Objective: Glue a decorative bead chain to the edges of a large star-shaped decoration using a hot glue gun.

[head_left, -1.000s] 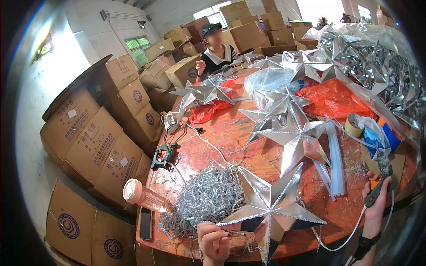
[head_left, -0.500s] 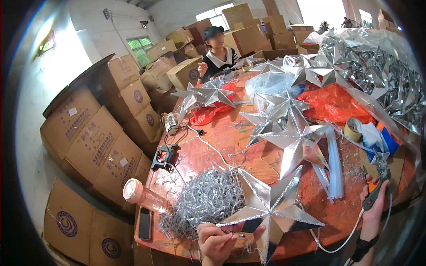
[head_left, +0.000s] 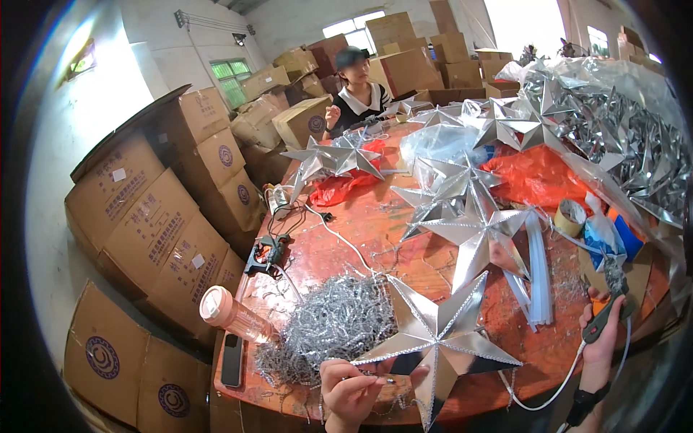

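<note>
A silver five-pointed star (head_left: 444, 339), its ridges trimmed with sparkly tinsel, lies tilted at the table's near edge. My left hand (head_left: 348, 395) is closed in a pinch at its left point, where a thin strip with a shiny end pokes out from the fingers. Wrapped around the handle of a dark glue gun (head_left: 598, 322) is my right hand (head_left: 605, 345), held off to the right of the star. A white cord trails from the gun. Beside my left hand lies a loose heap of silver tinsel (head_left: 336, 317).
More silver stars (head_left: 482, 225) lie beyond, by translucent glue sticks (head_left: 538, 281) and a tape roll (head_left: 570, 216). A pink bottle (head_left: 234, 315), a phone (head_left: 232, 361) and another glue gun (head_left: 266, 254) line the left edge. A person (head_left: 355, 94) sits across; cartons (head_left: 155, 224) stack left.
My right hand and the glue gun have shifted slightly left and down. My left hand keeps its pinch by the star's point. The whole view has shifted a little.
</note>
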The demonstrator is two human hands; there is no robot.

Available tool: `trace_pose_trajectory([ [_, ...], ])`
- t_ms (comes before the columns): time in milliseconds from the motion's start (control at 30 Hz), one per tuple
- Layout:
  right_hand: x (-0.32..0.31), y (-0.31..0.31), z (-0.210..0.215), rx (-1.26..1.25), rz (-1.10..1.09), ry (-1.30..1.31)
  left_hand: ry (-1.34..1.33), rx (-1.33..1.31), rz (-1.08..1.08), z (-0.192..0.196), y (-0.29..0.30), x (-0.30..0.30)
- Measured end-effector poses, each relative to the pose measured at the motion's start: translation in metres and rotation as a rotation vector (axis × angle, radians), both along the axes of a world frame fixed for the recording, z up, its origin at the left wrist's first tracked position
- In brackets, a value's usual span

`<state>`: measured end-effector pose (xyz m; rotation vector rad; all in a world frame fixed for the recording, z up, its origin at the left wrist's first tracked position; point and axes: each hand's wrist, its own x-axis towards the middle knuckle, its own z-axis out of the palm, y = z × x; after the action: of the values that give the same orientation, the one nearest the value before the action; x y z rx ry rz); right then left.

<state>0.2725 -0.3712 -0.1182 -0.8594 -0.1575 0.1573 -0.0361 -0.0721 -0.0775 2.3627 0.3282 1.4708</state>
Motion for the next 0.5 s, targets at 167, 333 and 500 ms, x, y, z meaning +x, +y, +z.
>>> trace_pose_trajectory([
  [167, -0.0011, 0.0017, 0.0017, -0.014, -0.007, -0.004, 0.028, -0.005, 0.025, 0.0018, -0.0041, -0.001],
  [333, -0.0015, 0.0022, 0.0018, 0.019, 0.002, 0.009, 0.041, -0.027, 0.012, 0.0036, -0.0031, -0.0006],
  [500, -0.0016, 0.002, 0.0022, -0.002, -0.016, 0.002, 0.023, -0.023, 0.023, 0.0015, -0.0017, -0.0009],
])
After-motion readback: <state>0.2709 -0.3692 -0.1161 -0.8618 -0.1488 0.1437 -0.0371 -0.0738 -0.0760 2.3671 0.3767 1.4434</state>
